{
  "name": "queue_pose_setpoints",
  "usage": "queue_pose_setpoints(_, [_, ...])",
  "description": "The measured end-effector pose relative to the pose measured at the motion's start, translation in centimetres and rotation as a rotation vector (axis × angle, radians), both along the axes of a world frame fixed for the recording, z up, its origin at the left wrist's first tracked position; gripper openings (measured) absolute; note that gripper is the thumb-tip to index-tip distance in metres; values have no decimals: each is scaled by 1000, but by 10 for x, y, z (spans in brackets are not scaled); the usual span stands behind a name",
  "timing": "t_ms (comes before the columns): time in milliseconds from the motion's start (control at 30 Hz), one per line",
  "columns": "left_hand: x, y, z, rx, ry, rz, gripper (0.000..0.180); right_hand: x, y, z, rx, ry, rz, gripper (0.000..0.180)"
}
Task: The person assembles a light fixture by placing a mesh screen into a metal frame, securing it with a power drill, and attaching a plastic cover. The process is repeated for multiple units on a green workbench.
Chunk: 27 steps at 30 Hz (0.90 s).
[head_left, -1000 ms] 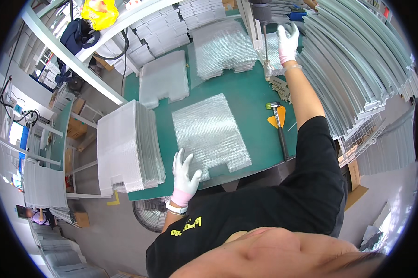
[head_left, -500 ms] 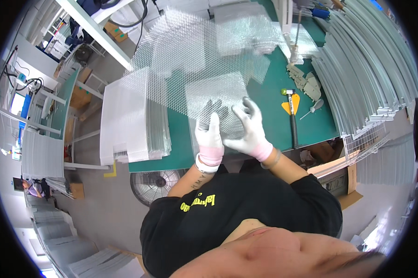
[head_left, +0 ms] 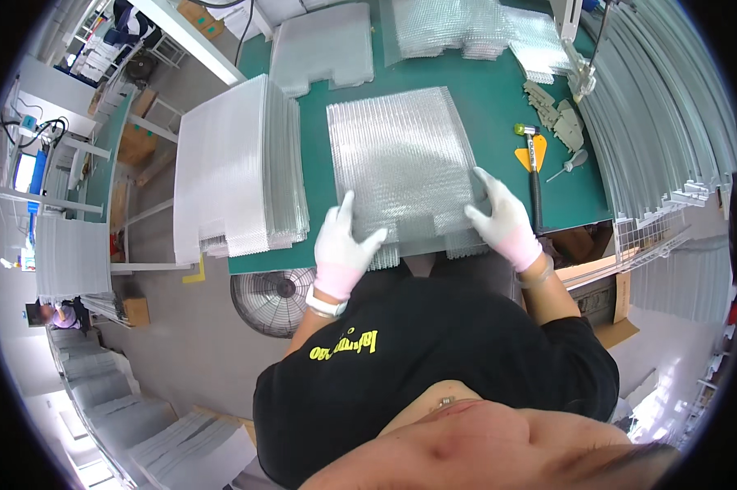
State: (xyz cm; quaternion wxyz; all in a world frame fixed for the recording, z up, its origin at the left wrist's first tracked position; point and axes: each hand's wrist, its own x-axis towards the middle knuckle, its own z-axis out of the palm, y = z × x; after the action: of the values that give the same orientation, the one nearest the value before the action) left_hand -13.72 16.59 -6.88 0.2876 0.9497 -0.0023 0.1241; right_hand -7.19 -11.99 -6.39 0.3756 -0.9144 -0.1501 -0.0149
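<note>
A silvery metal mesh sheet [head_left: 397,155] with notches along its near edge lies flat on the table in front of me, with more mesh showing under its near edge. My left hand [head_left: 342,251], in a white glove with a pink cuff, is at the sheet's near left corner, thumb and fingers spread. At its right edge is my right hand [head_left: 503,222], gloved the same way, its fingers apart and the tips at the mesh border. Neither hand is closed round anything; whether the fingertips press on the sheet I cannot tell.
Left on the green table [head_left: 499,184] stands a tall stack of mesh panels [head_left: 221,163]. Further panels [head_left: 323,49] lie at the back. To the right are a hammer [head_left: 534,180], a yellow scraper [head_left: 540,151], a screwdriver [head_left: 569,166] and a long row of grey frames [head_left: 654,122].
The mesh sheet that was raised in front of my hands now lies flat on the table. My hands have moved apart, to its left and right edges.
</note>
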Motion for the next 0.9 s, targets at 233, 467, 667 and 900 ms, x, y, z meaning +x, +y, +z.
queue_pose_setpoints(233, [41, 2, -4, 200, 112, 79, 85, 34, 14, -15, -126, -133, 27, 63])
queue_pose_setpoints(467, [49, 1, -37, 319, 284, 92, 86, 35, 19, -41, -220, 29, -22, 67])
queue_pose_setpoints(667, [47, 2, -54, 288, 286, 96, 85, 33, 20, -56, -227, 15, -15, 70])
queue_pose_setpoints(900, [47, 3, -52, 281, 289, 94, 83, 36, 18, -45, -248, 75, 31, 68])
